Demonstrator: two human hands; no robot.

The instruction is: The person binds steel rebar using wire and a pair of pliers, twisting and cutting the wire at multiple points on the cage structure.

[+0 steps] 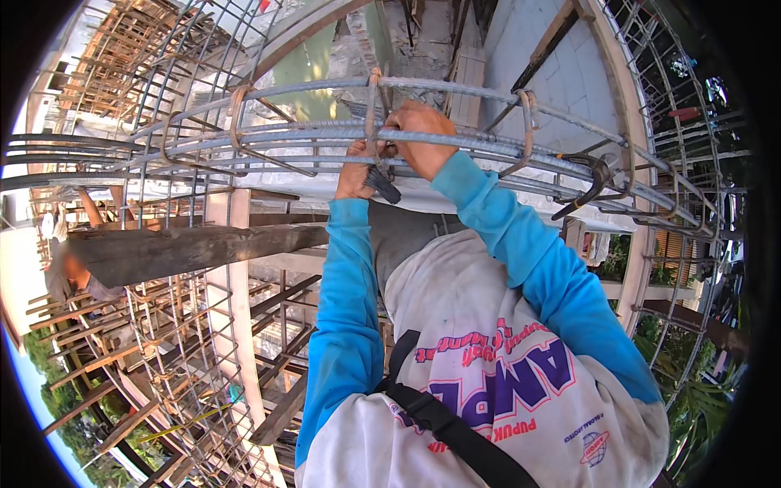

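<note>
Steel reinforcing bars (293,135) run across in front of me as a long cage, with bent stirrups (237,119) around them. My left hand (356,174) is below the bars beside a stirrup (371,113), closed around a bundle of dark tie wire (383,185) whose ends stick out below. My right hand (424,134) reaches over the bars on the other side of that stirrup, its fingertips pinched close to the left fingers; what they pinch is hidden. Pincers (595,180) with dark jaws hang on the bars to the right.
A weathered timber beam (201,253) juts in at the left, near another person (76,268). Upright rebar cages (183,341) stand at left and right. A pale wooden post (230,317) rises at the left. Rubble and a wall (543,91) lie beyond the bars.
</note>
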